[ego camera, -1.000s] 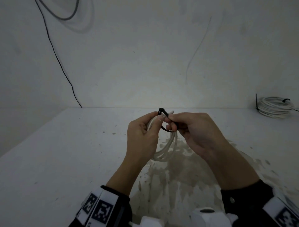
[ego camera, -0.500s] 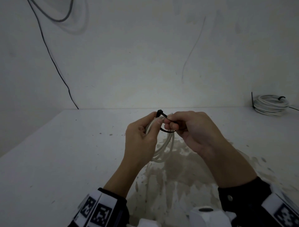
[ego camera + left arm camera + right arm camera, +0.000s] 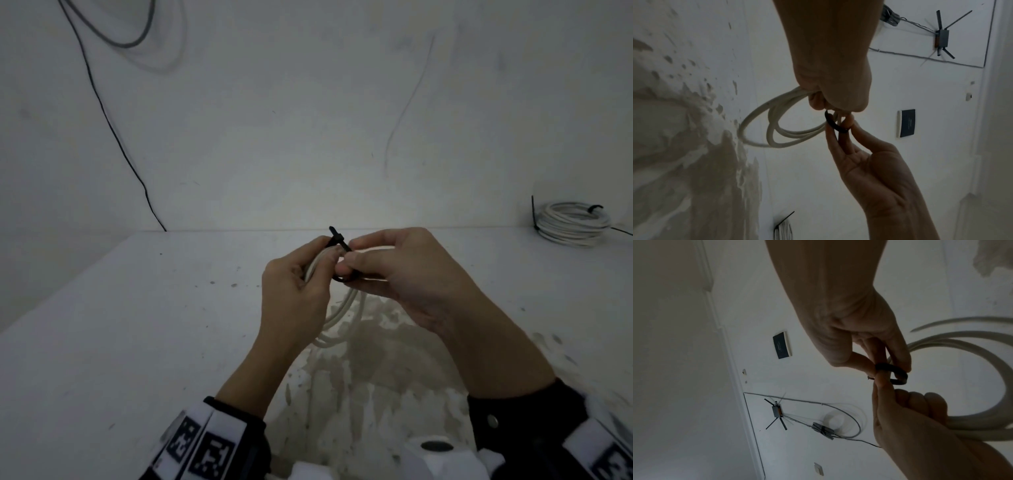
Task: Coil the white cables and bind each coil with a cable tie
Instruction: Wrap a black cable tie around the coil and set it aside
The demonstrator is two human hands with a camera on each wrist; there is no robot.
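all three views are dimly lit and slightly soft, with a grey-green cast. in the head view a pale bright patch is seen on the wall [image 3: 308, 192] just above the far edge of the table [image 3: 102, 342], and the corners are darkened. straight lines are bent toward the edges by the wide lens. in both wrist views the left hand [image 3: 830, 53] and the right hand [image 3: 849, 321] are rendered as dark shapes against the lighter wall, with little skin detail. the white cable coil [image 3: 982, 418] nearest the right wrist lens is blurred. soft shadows are cast on the stained tabletop beneath the hands.
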